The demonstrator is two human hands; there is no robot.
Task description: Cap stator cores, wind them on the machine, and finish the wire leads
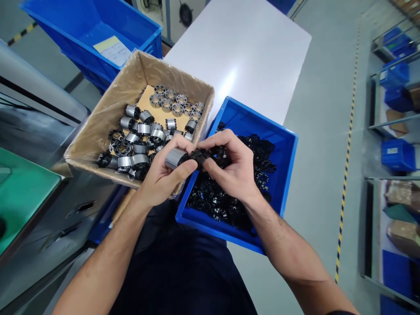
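Observation:
My left hand (164, 175) is closed around a silver metal cylinder (175, 159), a motor stator core by its look, which lies on its side. My right hand (231, 164) pinches a black plastic ring-shaped part (201, 156) against the cylinder's right end; fingers hide where they meet. Under my left hand is a cardboard box (98, 111) lined with clear plastic. It holds several silver cores, many with black end pieces, and bare cores (177, 109) in rows on a brown sheet. Below my right hand, a blue bin (285, 175) contains a heap of black plastic parts (210, 199).
Both containers rest by a white table (249, 48). Behind the box stands a larger blue crate (98, 19) with a paper note (113, 50). A machine with a green top (26, 192) is close on the left. Shelves with blue bins (398, 155) line the right side.

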